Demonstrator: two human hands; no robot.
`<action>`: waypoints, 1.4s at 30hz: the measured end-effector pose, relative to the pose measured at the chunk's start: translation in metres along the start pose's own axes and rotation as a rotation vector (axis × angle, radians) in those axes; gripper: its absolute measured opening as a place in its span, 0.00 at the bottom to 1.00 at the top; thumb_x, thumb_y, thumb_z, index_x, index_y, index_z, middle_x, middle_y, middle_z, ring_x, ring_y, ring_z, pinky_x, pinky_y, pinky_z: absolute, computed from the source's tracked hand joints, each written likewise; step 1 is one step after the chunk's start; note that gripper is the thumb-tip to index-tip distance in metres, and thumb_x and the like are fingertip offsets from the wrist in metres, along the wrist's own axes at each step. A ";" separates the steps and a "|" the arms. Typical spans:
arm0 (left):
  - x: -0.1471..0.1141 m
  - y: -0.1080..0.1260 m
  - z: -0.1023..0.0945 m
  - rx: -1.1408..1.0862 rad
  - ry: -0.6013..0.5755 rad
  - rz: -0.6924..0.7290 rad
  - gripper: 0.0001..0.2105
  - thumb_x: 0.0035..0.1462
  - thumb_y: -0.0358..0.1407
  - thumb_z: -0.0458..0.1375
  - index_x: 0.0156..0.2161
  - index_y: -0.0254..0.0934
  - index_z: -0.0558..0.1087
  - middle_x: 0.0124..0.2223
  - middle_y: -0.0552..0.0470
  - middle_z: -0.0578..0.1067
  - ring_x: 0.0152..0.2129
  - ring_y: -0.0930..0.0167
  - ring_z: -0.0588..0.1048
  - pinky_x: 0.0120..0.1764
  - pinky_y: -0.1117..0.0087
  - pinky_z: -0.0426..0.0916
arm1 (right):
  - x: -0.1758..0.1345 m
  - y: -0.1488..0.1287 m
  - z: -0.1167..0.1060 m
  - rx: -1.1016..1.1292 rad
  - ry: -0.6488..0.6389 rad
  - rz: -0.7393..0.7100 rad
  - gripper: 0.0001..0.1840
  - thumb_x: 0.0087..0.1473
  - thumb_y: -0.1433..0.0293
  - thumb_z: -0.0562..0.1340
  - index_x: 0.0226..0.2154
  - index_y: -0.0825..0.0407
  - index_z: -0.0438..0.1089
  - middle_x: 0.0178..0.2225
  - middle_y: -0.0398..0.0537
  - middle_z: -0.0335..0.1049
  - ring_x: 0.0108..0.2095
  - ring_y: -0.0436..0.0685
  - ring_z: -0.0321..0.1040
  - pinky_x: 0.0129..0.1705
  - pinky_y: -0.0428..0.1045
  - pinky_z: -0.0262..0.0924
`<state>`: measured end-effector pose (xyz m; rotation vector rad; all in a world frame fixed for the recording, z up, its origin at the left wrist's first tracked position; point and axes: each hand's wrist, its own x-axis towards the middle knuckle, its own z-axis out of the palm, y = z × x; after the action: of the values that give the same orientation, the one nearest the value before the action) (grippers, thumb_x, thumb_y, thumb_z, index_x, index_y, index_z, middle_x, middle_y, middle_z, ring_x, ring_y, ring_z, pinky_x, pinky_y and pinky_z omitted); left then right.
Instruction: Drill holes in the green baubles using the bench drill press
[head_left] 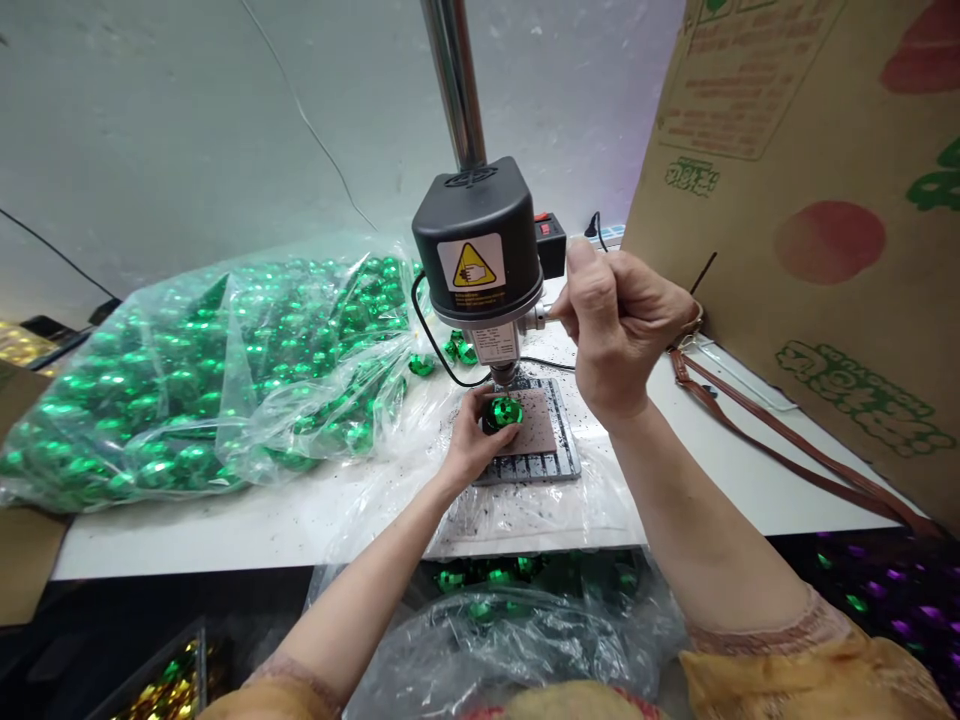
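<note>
A shiny green faceted ball (505, 412) rests on the small drill press base, directly below the chuck (505, 375). My left hand (478, 437) grips this ball between thumb and fingers. My right hand (619, 325) is closed around the feed lever at the right side of the black bench drill press (480, 235). Most of the lever is hidden inside the fist. Under the ball lies a brownish square pad (536, 425) on the grey slotted base plate (568, 440), strewn with dark chips. Whether the drill bit touches the ball I cannot tell.
A large clear bag of green balls (187, 370) fills the table's left side. Loose green balls (459, 348) lie behind the press. A tall cardboard box (817, 250) and a brown strap (787, 460) are on the right. Below the front edge hangs a plastic bag (517, 640) with green balls.
</note>
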<state>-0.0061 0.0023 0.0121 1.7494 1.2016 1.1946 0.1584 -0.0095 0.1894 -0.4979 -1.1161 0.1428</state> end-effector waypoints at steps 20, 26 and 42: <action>0.008 -0.001 -0.006 -0.016 -0.001 -0.090 0.22 0.54 0.43 0.67 0.52 0.38 0.73 0.48 0.46 0.79 0.45 0.63 0.77 0.49 0.62 0.71 | 0.017 0.005 0.011 0.039 0.035 0.043 0.23 0.59 0.71 0.62 0.14 0.52 0.62 0.12 0.34 0.51 0.15 0.41 0.46 0.21 0.46 0.48; -0.002 0.014 0.010 0.065 0.043 -0.040 0.22 0.49 0.37 0.70 0.49 0.38 0.73 0.45 0.47 0.79 0.41 0.64 0.78 0.44 0.63 0.73 | 0.017 0.004 0.011 0.016 0.027 0.041 0.23 0.60 0.68 0.61 0.15 0.52 0.61 0.12 0.33 0.49 0.15 0.41 0.45 0.22 0.45 0.50; -0.006 0.007 0.012 0.002 0.028 -0.022 0.22 0.51 0.39 0.70 0.50 0.38 0.71 0.47 0.47 0.78 0.45 0.63 0.78 0.49 0.60 0.72 | -0.018 0.006 -0.002 -0.128 0.068 -0.110 0.25 0.63 0.67 0.57 0.15 0.50 0.56 0.13 0.37 0.55 0.15 0.43 0.51 0.20 0.48 0.48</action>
<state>0.0070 -0.0057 0.0124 1.7219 1.2353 1.2087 0.1532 -0.0112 0.1716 -0.5500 -1.0877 -0.0422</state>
